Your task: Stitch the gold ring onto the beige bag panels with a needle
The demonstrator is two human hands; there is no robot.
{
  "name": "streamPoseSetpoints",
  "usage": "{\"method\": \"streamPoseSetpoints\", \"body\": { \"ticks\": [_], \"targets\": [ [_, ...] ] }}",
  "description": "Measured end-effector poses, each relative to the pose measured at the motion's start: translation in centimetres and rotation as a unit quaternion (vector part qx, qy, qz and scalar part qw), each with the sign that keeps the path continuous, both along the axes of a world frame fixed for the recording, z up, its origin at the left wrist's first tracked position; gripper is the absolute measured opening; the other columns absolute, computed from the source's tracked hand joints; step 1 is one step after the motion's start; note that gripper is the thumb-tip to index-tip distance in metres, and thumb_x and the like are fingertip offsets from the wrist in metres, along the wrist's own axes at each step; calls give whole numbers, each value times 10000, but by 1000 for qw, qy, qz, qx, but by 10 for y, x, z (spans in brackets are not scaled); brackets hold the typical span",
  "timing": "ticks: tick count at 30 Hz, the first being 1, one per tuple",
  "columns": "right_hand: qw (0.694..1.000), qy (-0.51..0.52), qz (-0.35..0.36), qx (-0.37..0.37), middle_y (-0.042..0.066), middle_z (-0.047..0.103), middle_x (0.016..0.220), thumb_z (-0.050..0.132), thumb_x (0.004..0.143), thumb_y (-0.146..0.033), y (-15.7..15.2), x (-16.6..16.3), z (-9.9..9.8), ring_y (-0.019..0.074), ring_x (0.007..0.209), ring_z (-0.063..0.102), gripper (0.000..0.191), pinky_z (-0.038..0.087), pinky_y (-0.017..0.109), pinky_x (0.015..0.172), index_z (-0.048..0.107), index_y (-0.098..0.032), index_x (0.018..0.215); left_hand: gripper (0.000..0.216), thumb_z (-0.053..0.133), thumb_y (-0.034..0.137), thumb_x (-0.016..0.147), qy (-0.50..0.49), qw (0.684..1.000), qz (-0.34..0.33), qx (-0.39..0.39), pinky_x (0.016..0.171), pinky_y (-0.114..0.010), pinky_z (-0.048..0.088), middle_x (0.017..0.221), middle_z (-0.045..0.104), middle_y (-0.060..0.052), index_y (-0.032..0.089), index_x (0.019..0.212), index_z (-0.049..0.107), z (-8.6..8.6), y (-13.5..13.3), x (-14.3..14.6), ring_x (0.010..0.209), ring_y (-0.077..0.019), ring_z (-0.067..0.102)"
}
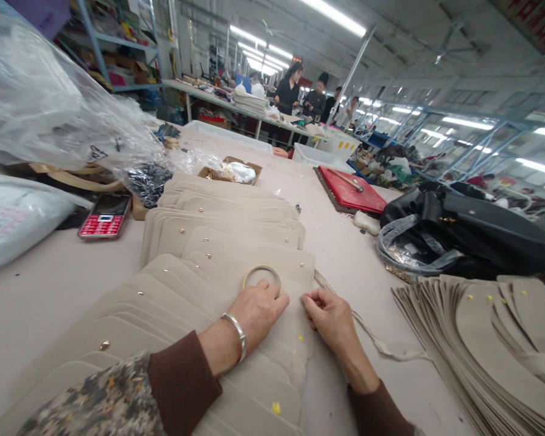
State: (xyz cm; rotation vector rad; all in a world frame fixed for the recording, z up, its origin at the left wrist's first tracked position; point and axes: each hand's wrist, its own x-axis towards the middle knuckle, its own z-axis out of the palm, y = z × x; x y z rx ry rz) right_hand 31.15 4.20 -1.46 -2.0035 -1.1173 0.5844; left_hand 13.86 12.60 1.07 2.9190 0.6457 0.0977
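Where hands point(260, 312) point(330, 318) work (two); one ring point(262, 267)

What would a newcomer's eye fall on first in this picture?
Probably the fanned beige panels with gold studs, spread across the middle, where the left hand meets a yellow ring and the right hand is at their right edge. Next, the red board bearing a hammer farther back, and the red-keyed phone at the left.

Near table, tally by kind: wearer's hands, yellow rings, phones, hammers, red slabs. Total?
Hands: 2 (left hand, right hand)
Yellow ring: 1
Phone: 1
Hammer: 1
Red slab: 1
Total: 6
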Motion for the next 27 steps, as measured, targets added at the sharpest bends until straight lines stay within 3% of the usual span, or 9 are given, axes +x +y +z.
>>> {"method": "streamPoseSetpoints", "body": {
  "ticks": [5,9,14,20,27],
  "targets": [
    [999,-21,-18,-19,-15,587,497,573,789,-362,1,3,-5,138,402,516,200,407,242,411,664,-188,749,149,454,71,894,6,1000,9,2,645,-335,489,870,587,-86,166,891,569,-3,0,-2,840,-244,543],
    [995,-81,-50,19,-15,619,519,621,765,-371,-5,3,-10,159,456,562,190,418,252,468,648,-191,821,182,429,53,890,7,1000,14,5,671,-349,493,880,592,-81,170,911,566,-4,-1,-4,817,-232,555],
    [985,-168,-2,37,35,721,727,523,834,-316,-11,-5,-10,182,654,648,215,432,265,619,669,-201,727,203,402,59,893,11,1000,13,3,696,-367,488,877,606,-81,172,919,568,-1,-3,-7,818,-239,565],
    [986,-166,1,18,20,697,663,500,858,-323,0,-7,-5,170,608,620,260,395,260,604,684,-194,724,181,430,43,860,13,1000,1,13,755,-398,472,879,621,-84,164,890,561,1,-2,-5,833,-247,576],
    [983,-141,110,-50,-9,650,596,571,790,-273,-10,-17,10,138,571,568,198,352,227,554,675,-193,642,128,447,115,921,-91,996,17,6,630,-268,444,817,590,-20,188,889,546,0,8,-15,725,-172,562]
  ]
}}
